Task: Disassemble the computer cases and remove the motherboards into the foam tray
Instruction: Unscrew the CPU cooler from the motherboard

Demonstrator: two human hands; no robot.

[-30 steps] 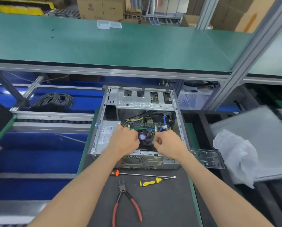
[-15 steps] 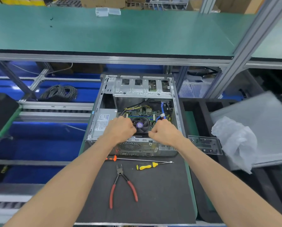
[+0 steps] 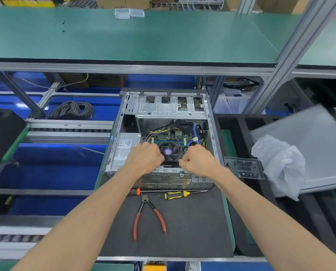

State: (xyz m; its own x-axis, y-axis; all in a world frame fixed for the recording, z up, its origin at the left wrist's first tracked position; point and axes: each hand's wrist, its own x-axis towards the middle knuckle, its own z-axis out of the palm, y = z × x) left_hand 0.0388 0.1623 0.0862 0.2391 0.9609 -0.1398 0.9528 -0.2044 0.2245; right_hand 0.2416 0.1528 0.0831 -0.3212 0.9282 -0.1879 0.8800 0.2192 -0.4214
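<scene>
Fists, left hand (image 3: 146, 157) and right hand (image 3: 197, 160), are curling inside the computer case (image 3: 163, 133), flanking the cooler fan (image 3: 169, 151) on the motherboard (image 3: 171, 136); what they are gripping I cannot tell.

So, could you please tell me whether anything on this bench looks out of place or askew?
One thing: the grey metal side panel on the right lies crooked across the black foam tray, with a crumpled white plastic bag on it, covering tray slots. The red-handled pliers and yellow-handled screwdriver look tidy.
</scene>
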